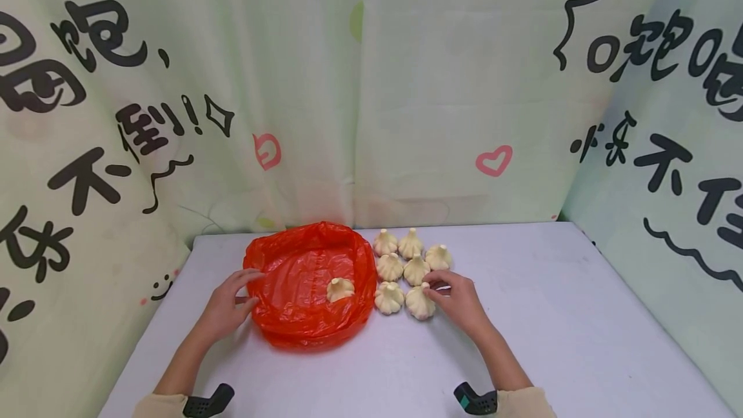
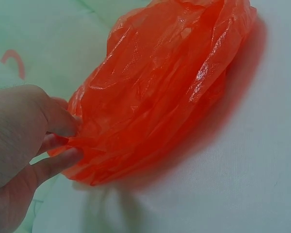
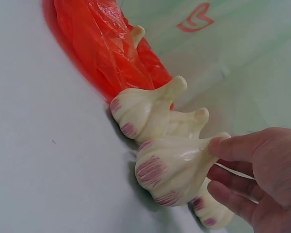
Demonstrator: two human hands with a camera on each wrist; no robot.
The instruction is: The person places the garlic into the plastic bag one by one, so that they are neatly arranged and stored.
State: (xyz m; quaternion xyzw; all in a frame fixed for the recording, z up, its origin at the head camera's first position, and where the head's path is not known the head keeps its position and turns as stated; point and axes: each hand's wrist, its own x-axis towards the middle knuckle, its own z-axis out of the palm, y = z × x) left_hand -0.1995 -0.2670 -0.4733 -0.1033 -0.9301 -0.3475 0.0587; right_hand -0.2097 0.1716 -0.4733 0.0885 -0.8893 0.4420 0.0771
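A red plastic bag (image 1: 316,334) lies with its mouth spread wide, and one garlic bulb (image 1: 340,289) sits inside it. At the bag's left rim, my left hand (image 1: 227,305) pinches the thin plastic between thumb and fingers; the left wrist view shows the crumpled bag wall (image 2: 150,97) beside the fingertips. My right hand (image 1: 458,298) holds a garlic bulb (image 3: 172,170) by its stem, thumb on the near side. This bulb is cream-coloured with purple streaks. Close by stand several more garlic bulbs (image 1: 389,267), in rows just right of the bag.
The white table (image 1: 557,315) reaches back to a pale green curtain (image 1: 424,95) with black writing and pink hearts. Another curtain panel (image 1: 667,224) rises along the right side. A dark wrist device (image 1: 477,400) sits at each sleeve.
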